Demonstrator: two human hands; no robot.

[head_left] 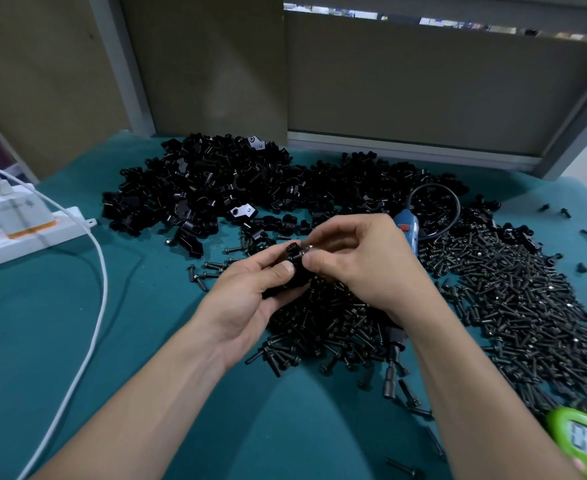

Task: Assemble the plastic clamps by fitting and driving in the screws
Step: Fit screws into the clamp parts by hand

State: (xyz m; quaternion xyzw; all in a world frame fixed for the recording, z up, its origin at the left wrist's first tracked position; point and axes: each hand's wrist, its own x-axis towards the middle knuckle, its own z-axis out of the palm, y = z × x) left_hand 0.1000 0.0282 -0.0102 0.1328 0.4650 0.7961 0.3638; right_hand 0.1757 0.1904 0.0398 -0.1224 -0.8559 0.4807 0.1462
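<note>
step: you're seating a screw [307,251] into the clamp [294,261] by hand; my read is that it's not driven yet.
clamp location: in the air above the middle of the bench [146,341], over the near-left fringe of the screw heap [510,306].
left hand [247,299]: fingers curled under the clamp and thumb pressed on its near face. It's a firm hold, so keep it.
right hand [361,261]: thumb and forefinger pinch the screw at the top of the clamp, with the other fingers tucked in.
alignment: can't tell whether the screw is in the hole, since your fingertips hide it. Feel for it dropping square before you turn.
start: give it a few turns by finger first. If it binds, I'd back off and re-seat it, because plastic threads likely cross easily.
halves: squeeze the clamp parts flush with your left thumb so the holes line up.
driver: the blue electric screwdriver [406,230] lies just behind your right hand, partly under that forearm. Let go of the screw only once it stands on its own.
torque: stop when the head seats. Overdriving could strip or crack the plastic.
stock: the loose clamp pile [209,188] sits toward the far edge, left of centre, and the screws spread toward the right edge.
hazard: the white cable [98,306] runs along the left side, well away from your hands.
</note>
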